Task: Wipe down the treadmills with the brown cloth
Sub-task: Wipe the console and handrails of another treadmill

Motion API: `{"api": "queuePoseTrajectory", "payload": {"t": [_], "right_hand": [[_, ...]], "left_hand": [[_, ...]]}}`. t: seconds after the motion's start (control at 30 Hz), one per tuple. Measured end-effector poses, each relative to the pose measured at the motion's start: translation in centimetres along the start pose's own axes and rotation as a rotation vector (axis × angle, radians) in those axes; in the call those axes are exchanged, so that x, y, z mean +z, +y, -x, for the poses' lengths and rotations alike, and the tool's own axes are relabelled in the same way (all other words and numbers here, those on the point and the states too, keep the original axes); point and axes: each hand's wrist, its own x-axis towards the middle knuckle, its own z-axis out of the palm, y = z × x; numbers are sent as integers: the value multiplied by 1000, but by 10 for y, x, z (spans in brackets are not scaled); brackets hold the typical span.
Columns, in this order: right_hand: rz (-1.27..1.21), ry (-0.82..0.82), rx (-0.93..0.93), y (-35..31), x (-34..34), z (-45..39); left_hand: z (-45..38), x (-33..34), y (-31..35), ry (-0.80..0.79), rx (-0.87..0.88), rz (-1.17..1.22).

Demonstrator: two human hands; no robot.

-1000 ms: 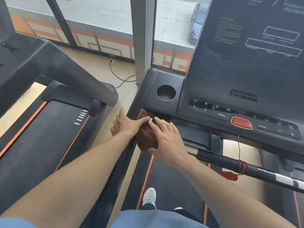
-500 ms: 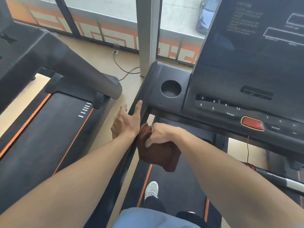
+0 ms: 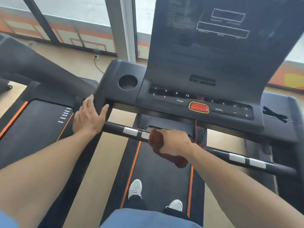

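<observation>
While the left hand (image 3: 89, 115) rests flat, fingers straight, on the console's (image 3: 115, 74) left edge at 9 o'clock, the crossbar (image 3: 130, 131) runs toward 3 o'clock. At centre, the right hand (image 3: 174, 142) grips the brown cloth (image 3: 157, 140) wrapped around this crossbar. The red stop button (image 3: 198, 107) sits at 12 o'clock of that hand.

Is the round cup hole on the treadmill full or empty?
Empty. The cup holder to the left of the number buttons shows only its dark bare bottom, with no bottle or cup standing in it.
</observation>
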Motion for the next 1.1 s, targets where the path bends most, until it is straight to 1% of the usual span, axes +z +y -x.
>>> {"api": "queuePoseTrajectory", "payload": {"t": [0.1, 0.2, 0.37, 0.43, 0.5, 0.57, 0.63, 0.7, 0.77, 0.87, 1.0, 1.1], "right_hand": [[22, -52, 28, 38, -3, 22], [51, -90, 10, 50, -7, 26], [105, 22, -10, 47, 7, 23], [107, 45, -19, 46, 13, 19], [120, 40, -34, 44, 15, 14], [143, 26, -42, 41, 15, 10], [159, -2, -42, 38, 14, 8], [157, -42, -50, 34, 11, 6], [146, -74, -68, 22, 6, 0], [101, -80, -100, -13, 1, -17], [-5, 1, -161, -86, 4, -59], [-31, 65, -183, -142, 15, -96]], "left_hand": [[7, 3, 5, -28, -24, -96], [11, 7, 5, -36, -31, -137], [14, 5, 6, -47, -27, -125], [13, 3, 6, -37, -39, -67], [9, 1, 6, 11, -72, 54], [1, -3, 2, 25, -176, 231], [-11, -6, -5, -29, -270, 365], [-25, -6, -13, -116, -311, 412], [-37, -5, -16, -211, -344, 364], [-43, -4, -9, -230, -373, 252], [-43, -4, -8, -250, -367, 269], [-47, -2, -12, -265, -368, 282]]}}
